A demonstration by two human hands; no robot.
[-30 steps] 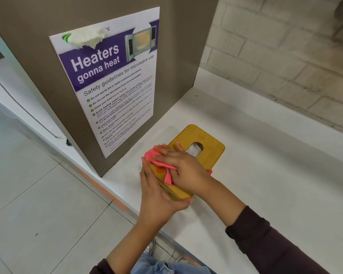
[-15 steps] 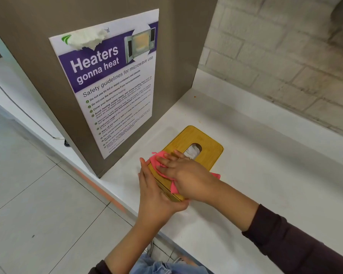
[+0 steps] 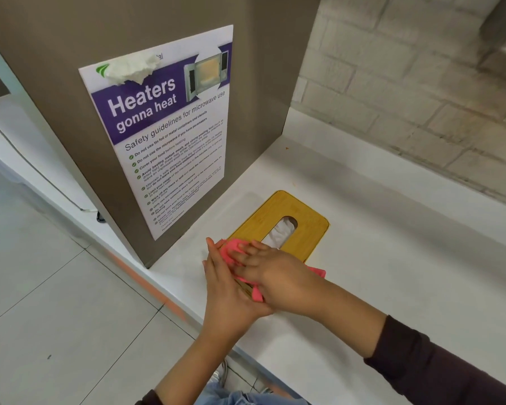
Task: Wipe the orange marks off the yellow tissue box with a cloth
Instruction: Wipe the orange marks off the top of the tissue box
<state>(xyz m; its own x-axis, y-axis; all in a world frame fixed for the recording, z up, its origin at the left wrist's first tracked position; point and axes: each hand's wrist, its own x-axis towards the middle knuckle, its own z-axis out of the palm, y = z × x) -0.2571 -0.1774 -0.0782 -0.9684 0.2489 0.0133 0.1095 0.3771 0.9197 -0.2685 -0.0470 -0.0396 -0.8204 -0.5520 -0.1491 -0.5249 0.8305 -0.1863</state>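
Note:
The yellow tissue box [image 3: 307, 229] lies flat on the white counter [image 3: 392, 258], with a white tissue [image 3: 282, 230] showing in its oval slot. My right hand [image 3: 278, 273] presses a pink cloth [image 3: 231, 249] flat onto the near left part of the box top, fingers spread and slightly blurred. My left hand [image 3: 228, 290] lies with straight fingers along the box's left side, bracing it. No orange marks show; hand and cloth cover that part of the lid.
A grey-brown upright panel [image 3: 70, 83] carrying a purple microwave safety poster [image 3: 164, 135] stands just left of the box. A pale brick wall [image 3: 406, 97] runs behind the counter. Tiled floor [image 3: 56, 317] lies below the counter's front edge.
My right hand has slid the pink cloth left and forward over the box top, toward my left hand's fingertips. An orange mark seen beside the cloth a second ago is now covered.

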